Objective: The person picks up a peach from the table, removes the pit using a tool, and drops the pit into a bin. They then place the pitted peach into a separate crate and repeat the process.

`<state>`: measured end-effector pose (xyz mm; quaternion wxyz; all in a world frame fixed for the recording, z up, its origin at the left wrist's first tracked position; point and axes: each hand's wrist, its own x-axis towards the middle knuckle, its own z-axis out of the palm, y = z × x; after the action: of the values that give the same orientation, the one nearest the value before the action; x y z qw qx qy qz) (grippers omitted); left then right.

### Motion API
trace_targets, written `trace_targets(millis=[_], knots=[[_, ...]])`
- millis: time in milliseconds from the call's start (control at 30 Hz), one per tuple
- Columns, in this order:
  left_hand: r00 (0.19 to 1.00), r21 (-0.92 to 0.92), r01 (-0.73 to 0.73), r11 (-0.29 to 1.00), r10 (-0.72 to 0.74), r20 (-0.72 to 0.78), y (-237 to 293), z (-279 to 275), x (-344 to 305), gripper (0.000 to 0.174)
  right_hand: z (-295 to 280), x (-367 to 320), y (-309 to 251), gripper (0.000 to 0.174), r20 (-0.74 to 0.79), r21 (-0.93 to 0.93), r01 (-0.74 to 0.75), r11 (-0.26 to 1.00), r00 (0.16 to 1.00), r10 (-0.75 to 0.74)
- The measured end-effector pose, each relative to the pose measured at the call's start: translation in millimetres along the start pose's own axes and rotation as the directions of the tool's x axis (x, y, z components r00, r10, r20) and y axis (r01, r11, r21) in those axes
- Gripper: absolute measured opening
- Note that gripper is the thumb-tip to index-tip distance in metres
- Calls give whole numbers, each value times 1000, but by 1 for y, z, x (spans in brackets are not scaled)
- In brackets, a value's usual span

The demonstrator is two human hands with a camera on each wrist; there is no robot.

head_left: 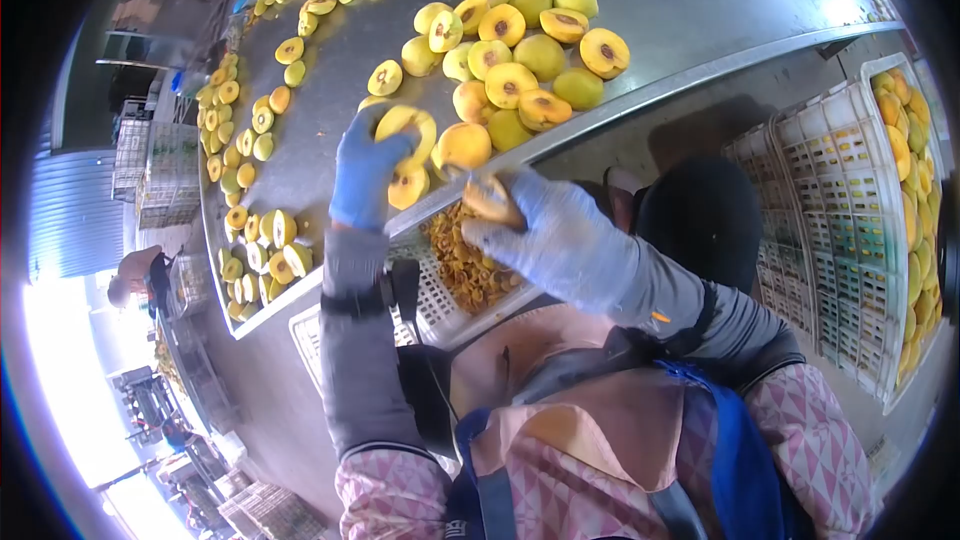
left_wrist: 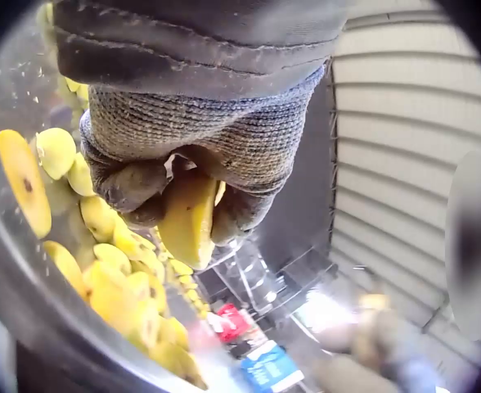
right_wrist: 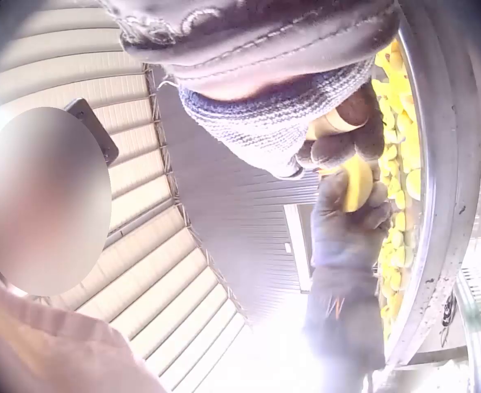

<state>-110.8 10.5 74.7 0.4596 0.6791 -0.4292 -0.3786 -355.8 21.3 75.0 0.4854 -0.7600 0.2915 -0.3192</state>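
Note:
A yellow fruit half (head_left: 408, 135) (left_wrist: 190, 221) (right_wrist: 357, 184) is pinched between the thumb and fingers of the gloved left hand (head_left: 368, 170) (left_wrist: 200, 151) (right_wrist: 347, 237), above the table's near edge. Close by on its right, the gloved right hand (head_left: 570, 245) (right_wrist: 306, 135) curls round a brown, handle-like tool (head_left: 490, 200) (right_wrist: 353, 111); its far end is blurred near the fruit. Beside both hands, a pile of cut fruit (head_left: 510, 85) lies on the metal table (head_left: 680, 0), many halves with the brown centre showing.
Below the hands, a white crate (head_left: 425, 295) holds brown scraps (head_left: 465, 260). More halves (head_left: 262, 120) line the table's left side. At the right stands a white crate (head_left: 830, 210) full of fruit. Another person (head_left: 140, 275) is at the far left.

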Motion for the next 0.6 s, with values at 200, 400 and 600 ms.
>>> trace_targets(millis=[200,400,600], knots=[[998,-475,-1,880,-30,-57,7,37,-112,28,19,9,0,32,-71,49,78,996,995,-74],[964,-498,-37,867,-100,-247,-9,44,-142,49,39,1,-2,32,72,10,109,994,991,-109],[971,-617,-123,777,-32,-235,-31,19,-127,52,48,-25,-19,31,330,-30,229,973,921,-207]])
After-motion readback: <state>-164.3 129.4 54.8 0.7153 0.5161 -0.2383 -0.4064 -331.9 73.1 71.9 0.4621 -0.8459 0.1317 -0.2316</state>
